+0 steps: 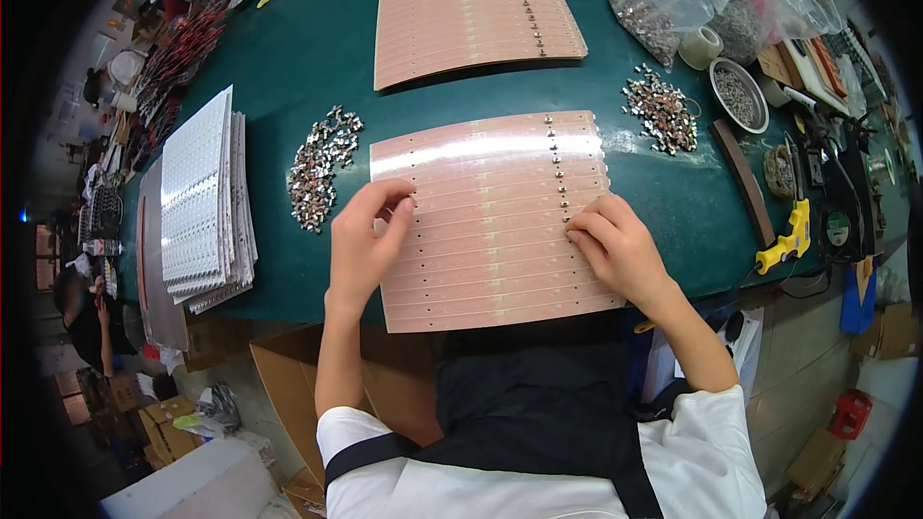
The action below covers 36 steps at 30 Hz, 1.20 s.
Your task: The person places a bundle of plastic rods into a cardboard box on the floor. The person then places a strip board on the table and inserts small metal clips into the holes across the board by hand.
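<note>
A pinkish board [490, 240], scored into several long strips, lies on the table in front of me. Small metal clips [560, 175] sit in a column near its right side, down to where my right hand [620, 245] is. That hand's thumb and fingers are pinched together at the column, and what they hold is hidden. At the left edge, beside a row of small dark holes, my left hand [368, 235] has its fingers curled toward the thumb; any piece in them is too small to make out.
Loose metal clips form a left pile [325, 165] and a right pile [661, 111]. A second pink board [471, 24] lies beyond. White perforated sheets [200, 197] are stacked left. At right are a metal bowl [738, 94], bagged parts [654, 10] and a yellow glue gun [790, 238]. Other people work at left.
</note>
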Available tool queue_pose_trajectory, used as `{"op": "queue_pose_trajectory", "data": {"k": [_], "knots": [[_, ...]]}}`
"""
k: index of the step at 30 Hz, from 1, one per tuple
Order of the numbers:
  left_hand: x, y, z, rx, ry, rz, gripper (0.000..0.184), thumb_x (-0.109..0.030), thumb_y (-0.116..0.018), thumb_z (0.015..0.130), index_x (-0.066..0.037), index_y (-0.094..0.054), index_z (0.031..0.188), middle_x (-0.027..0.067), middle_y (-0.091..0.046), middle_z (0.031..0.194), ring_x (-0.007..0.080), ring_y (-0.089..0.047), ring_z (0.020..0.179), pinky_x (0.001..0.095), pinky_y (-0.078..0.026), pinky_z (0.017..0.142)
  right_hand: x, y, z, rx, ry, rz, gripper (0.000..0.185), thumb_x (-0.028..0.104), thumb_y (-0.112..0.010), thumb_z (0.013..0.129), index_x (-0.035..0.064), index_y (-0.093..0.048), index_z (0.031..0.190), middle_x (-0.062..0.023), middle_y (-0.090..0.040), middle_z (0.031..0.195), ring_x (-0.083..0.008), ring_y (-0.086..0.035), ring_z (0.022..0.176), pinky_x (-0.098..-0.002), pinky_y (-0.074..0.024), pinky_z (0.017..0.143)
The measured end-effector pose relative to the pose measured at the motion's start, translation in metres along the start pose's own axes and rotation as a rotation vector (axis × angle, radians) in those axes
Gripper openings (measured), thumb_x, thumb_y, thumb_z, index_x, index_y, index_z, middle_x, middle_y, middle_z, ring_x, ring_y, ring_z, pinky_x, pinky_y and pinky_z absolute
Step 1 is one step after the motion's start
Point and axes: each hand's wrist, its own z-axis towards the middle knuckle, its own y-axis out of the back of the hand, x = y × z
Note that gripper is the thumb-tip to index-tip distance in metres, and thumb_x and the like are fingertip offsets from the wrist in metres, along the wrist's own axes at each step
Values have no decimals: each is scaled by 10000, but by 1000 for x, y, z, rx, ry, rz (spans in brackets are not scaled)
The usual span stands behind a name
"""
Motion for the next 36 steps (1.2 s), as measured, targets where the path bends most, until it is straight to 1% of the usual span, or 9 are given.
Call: {"op": "queue_pose_trajectory", "data": {"k": [10,17,23,26,28,29,31,32,36], "knots": [[-28,-20,-5,66,-18,-142,176,-7,-661,861,-13,-676,1036,81,-718,900,163,-679,754,274,-540,708,1,1,0,30,17,-31,108,35,-698,796,24,-633,882,-103,-557,880,-309,-582,848,-389,-502,743],[-32,-26,-8,115,-38,-126,162,-8,-663,861,-12,-679,1023,84,-722,912,159,-689,766,273,-545,713,1,2,0,32,11,-51,95,46,-695,798,32,-629,865,-92,-557,880,-297,-585,848,-383,-506,741],[-44,-34,-11,173,-1,-189,126,-7,-661,856,-10,-689,980,90,-717,909,173,-681,769,278,-542,718,2,4,-1,83,63,-193,98,63,-706,789,43,-628,844,-74,-564,847,-280,-593,831,-373,-513,721],[-55,-41,-14,231,-23,-222,123,3,-651,863,-8,-689,979,101,-713,914,197,-684,799,287,-543,731,-2,14,2,74,19,-65,85,66,-704,806,36,-651,865,-86,-586,836,-277,-607,810,-367,-514,712],[-58,-49,-17,249,30,-277,115,-1,-651,876,0,-692,984,91,-719,927,179,-688,844,280,-542,770,-15,35,7,-20,-140,45,82,71,-695,835,29,-676,902,-106,-613,841,-286,-621,797,-363,-515,710],[-60,-53,-21,268,95,-331,109,-4,-650,890,8,-695,988,82,-725,941,160,-692,889,273,-540,810,-21,44,12,-74,-226,-2,86,74,-679,860,22,-689,929,-128,-627,838,-304,-630,785,-372,-515,710],[-65,-63,-24,276,133,-343,115,-12,-651,895,7,-691,1001,82,-724,940,162,-698,873,278,-547,804,-56,52,14,-178,-211,-246,103,68,-662,869,29,-685,961,-123,-627,901,-299,-633,841,-389,-517,732],[-68,-68,-24,299,100,-305,125,-18,-654,896,5,-688,1014,92,-725,937,170,-704,866,280,-550,802,-70,55,16,-202,-193,-387,119,68,-661,868,35,-687,980,-104,-608,911,-292,-625,846,-393,-517,731],[-76,-92,-25,278,-41,-164,107,-23,-672,872,-7,-677,978,99,-669,908,215,-673,810,300,-538,730,-92,47,14,-190,-128,-579,113,66,-680,845,46,-674,956,-85,-561,879,-281,-604,847,-399,-513,724]]}}
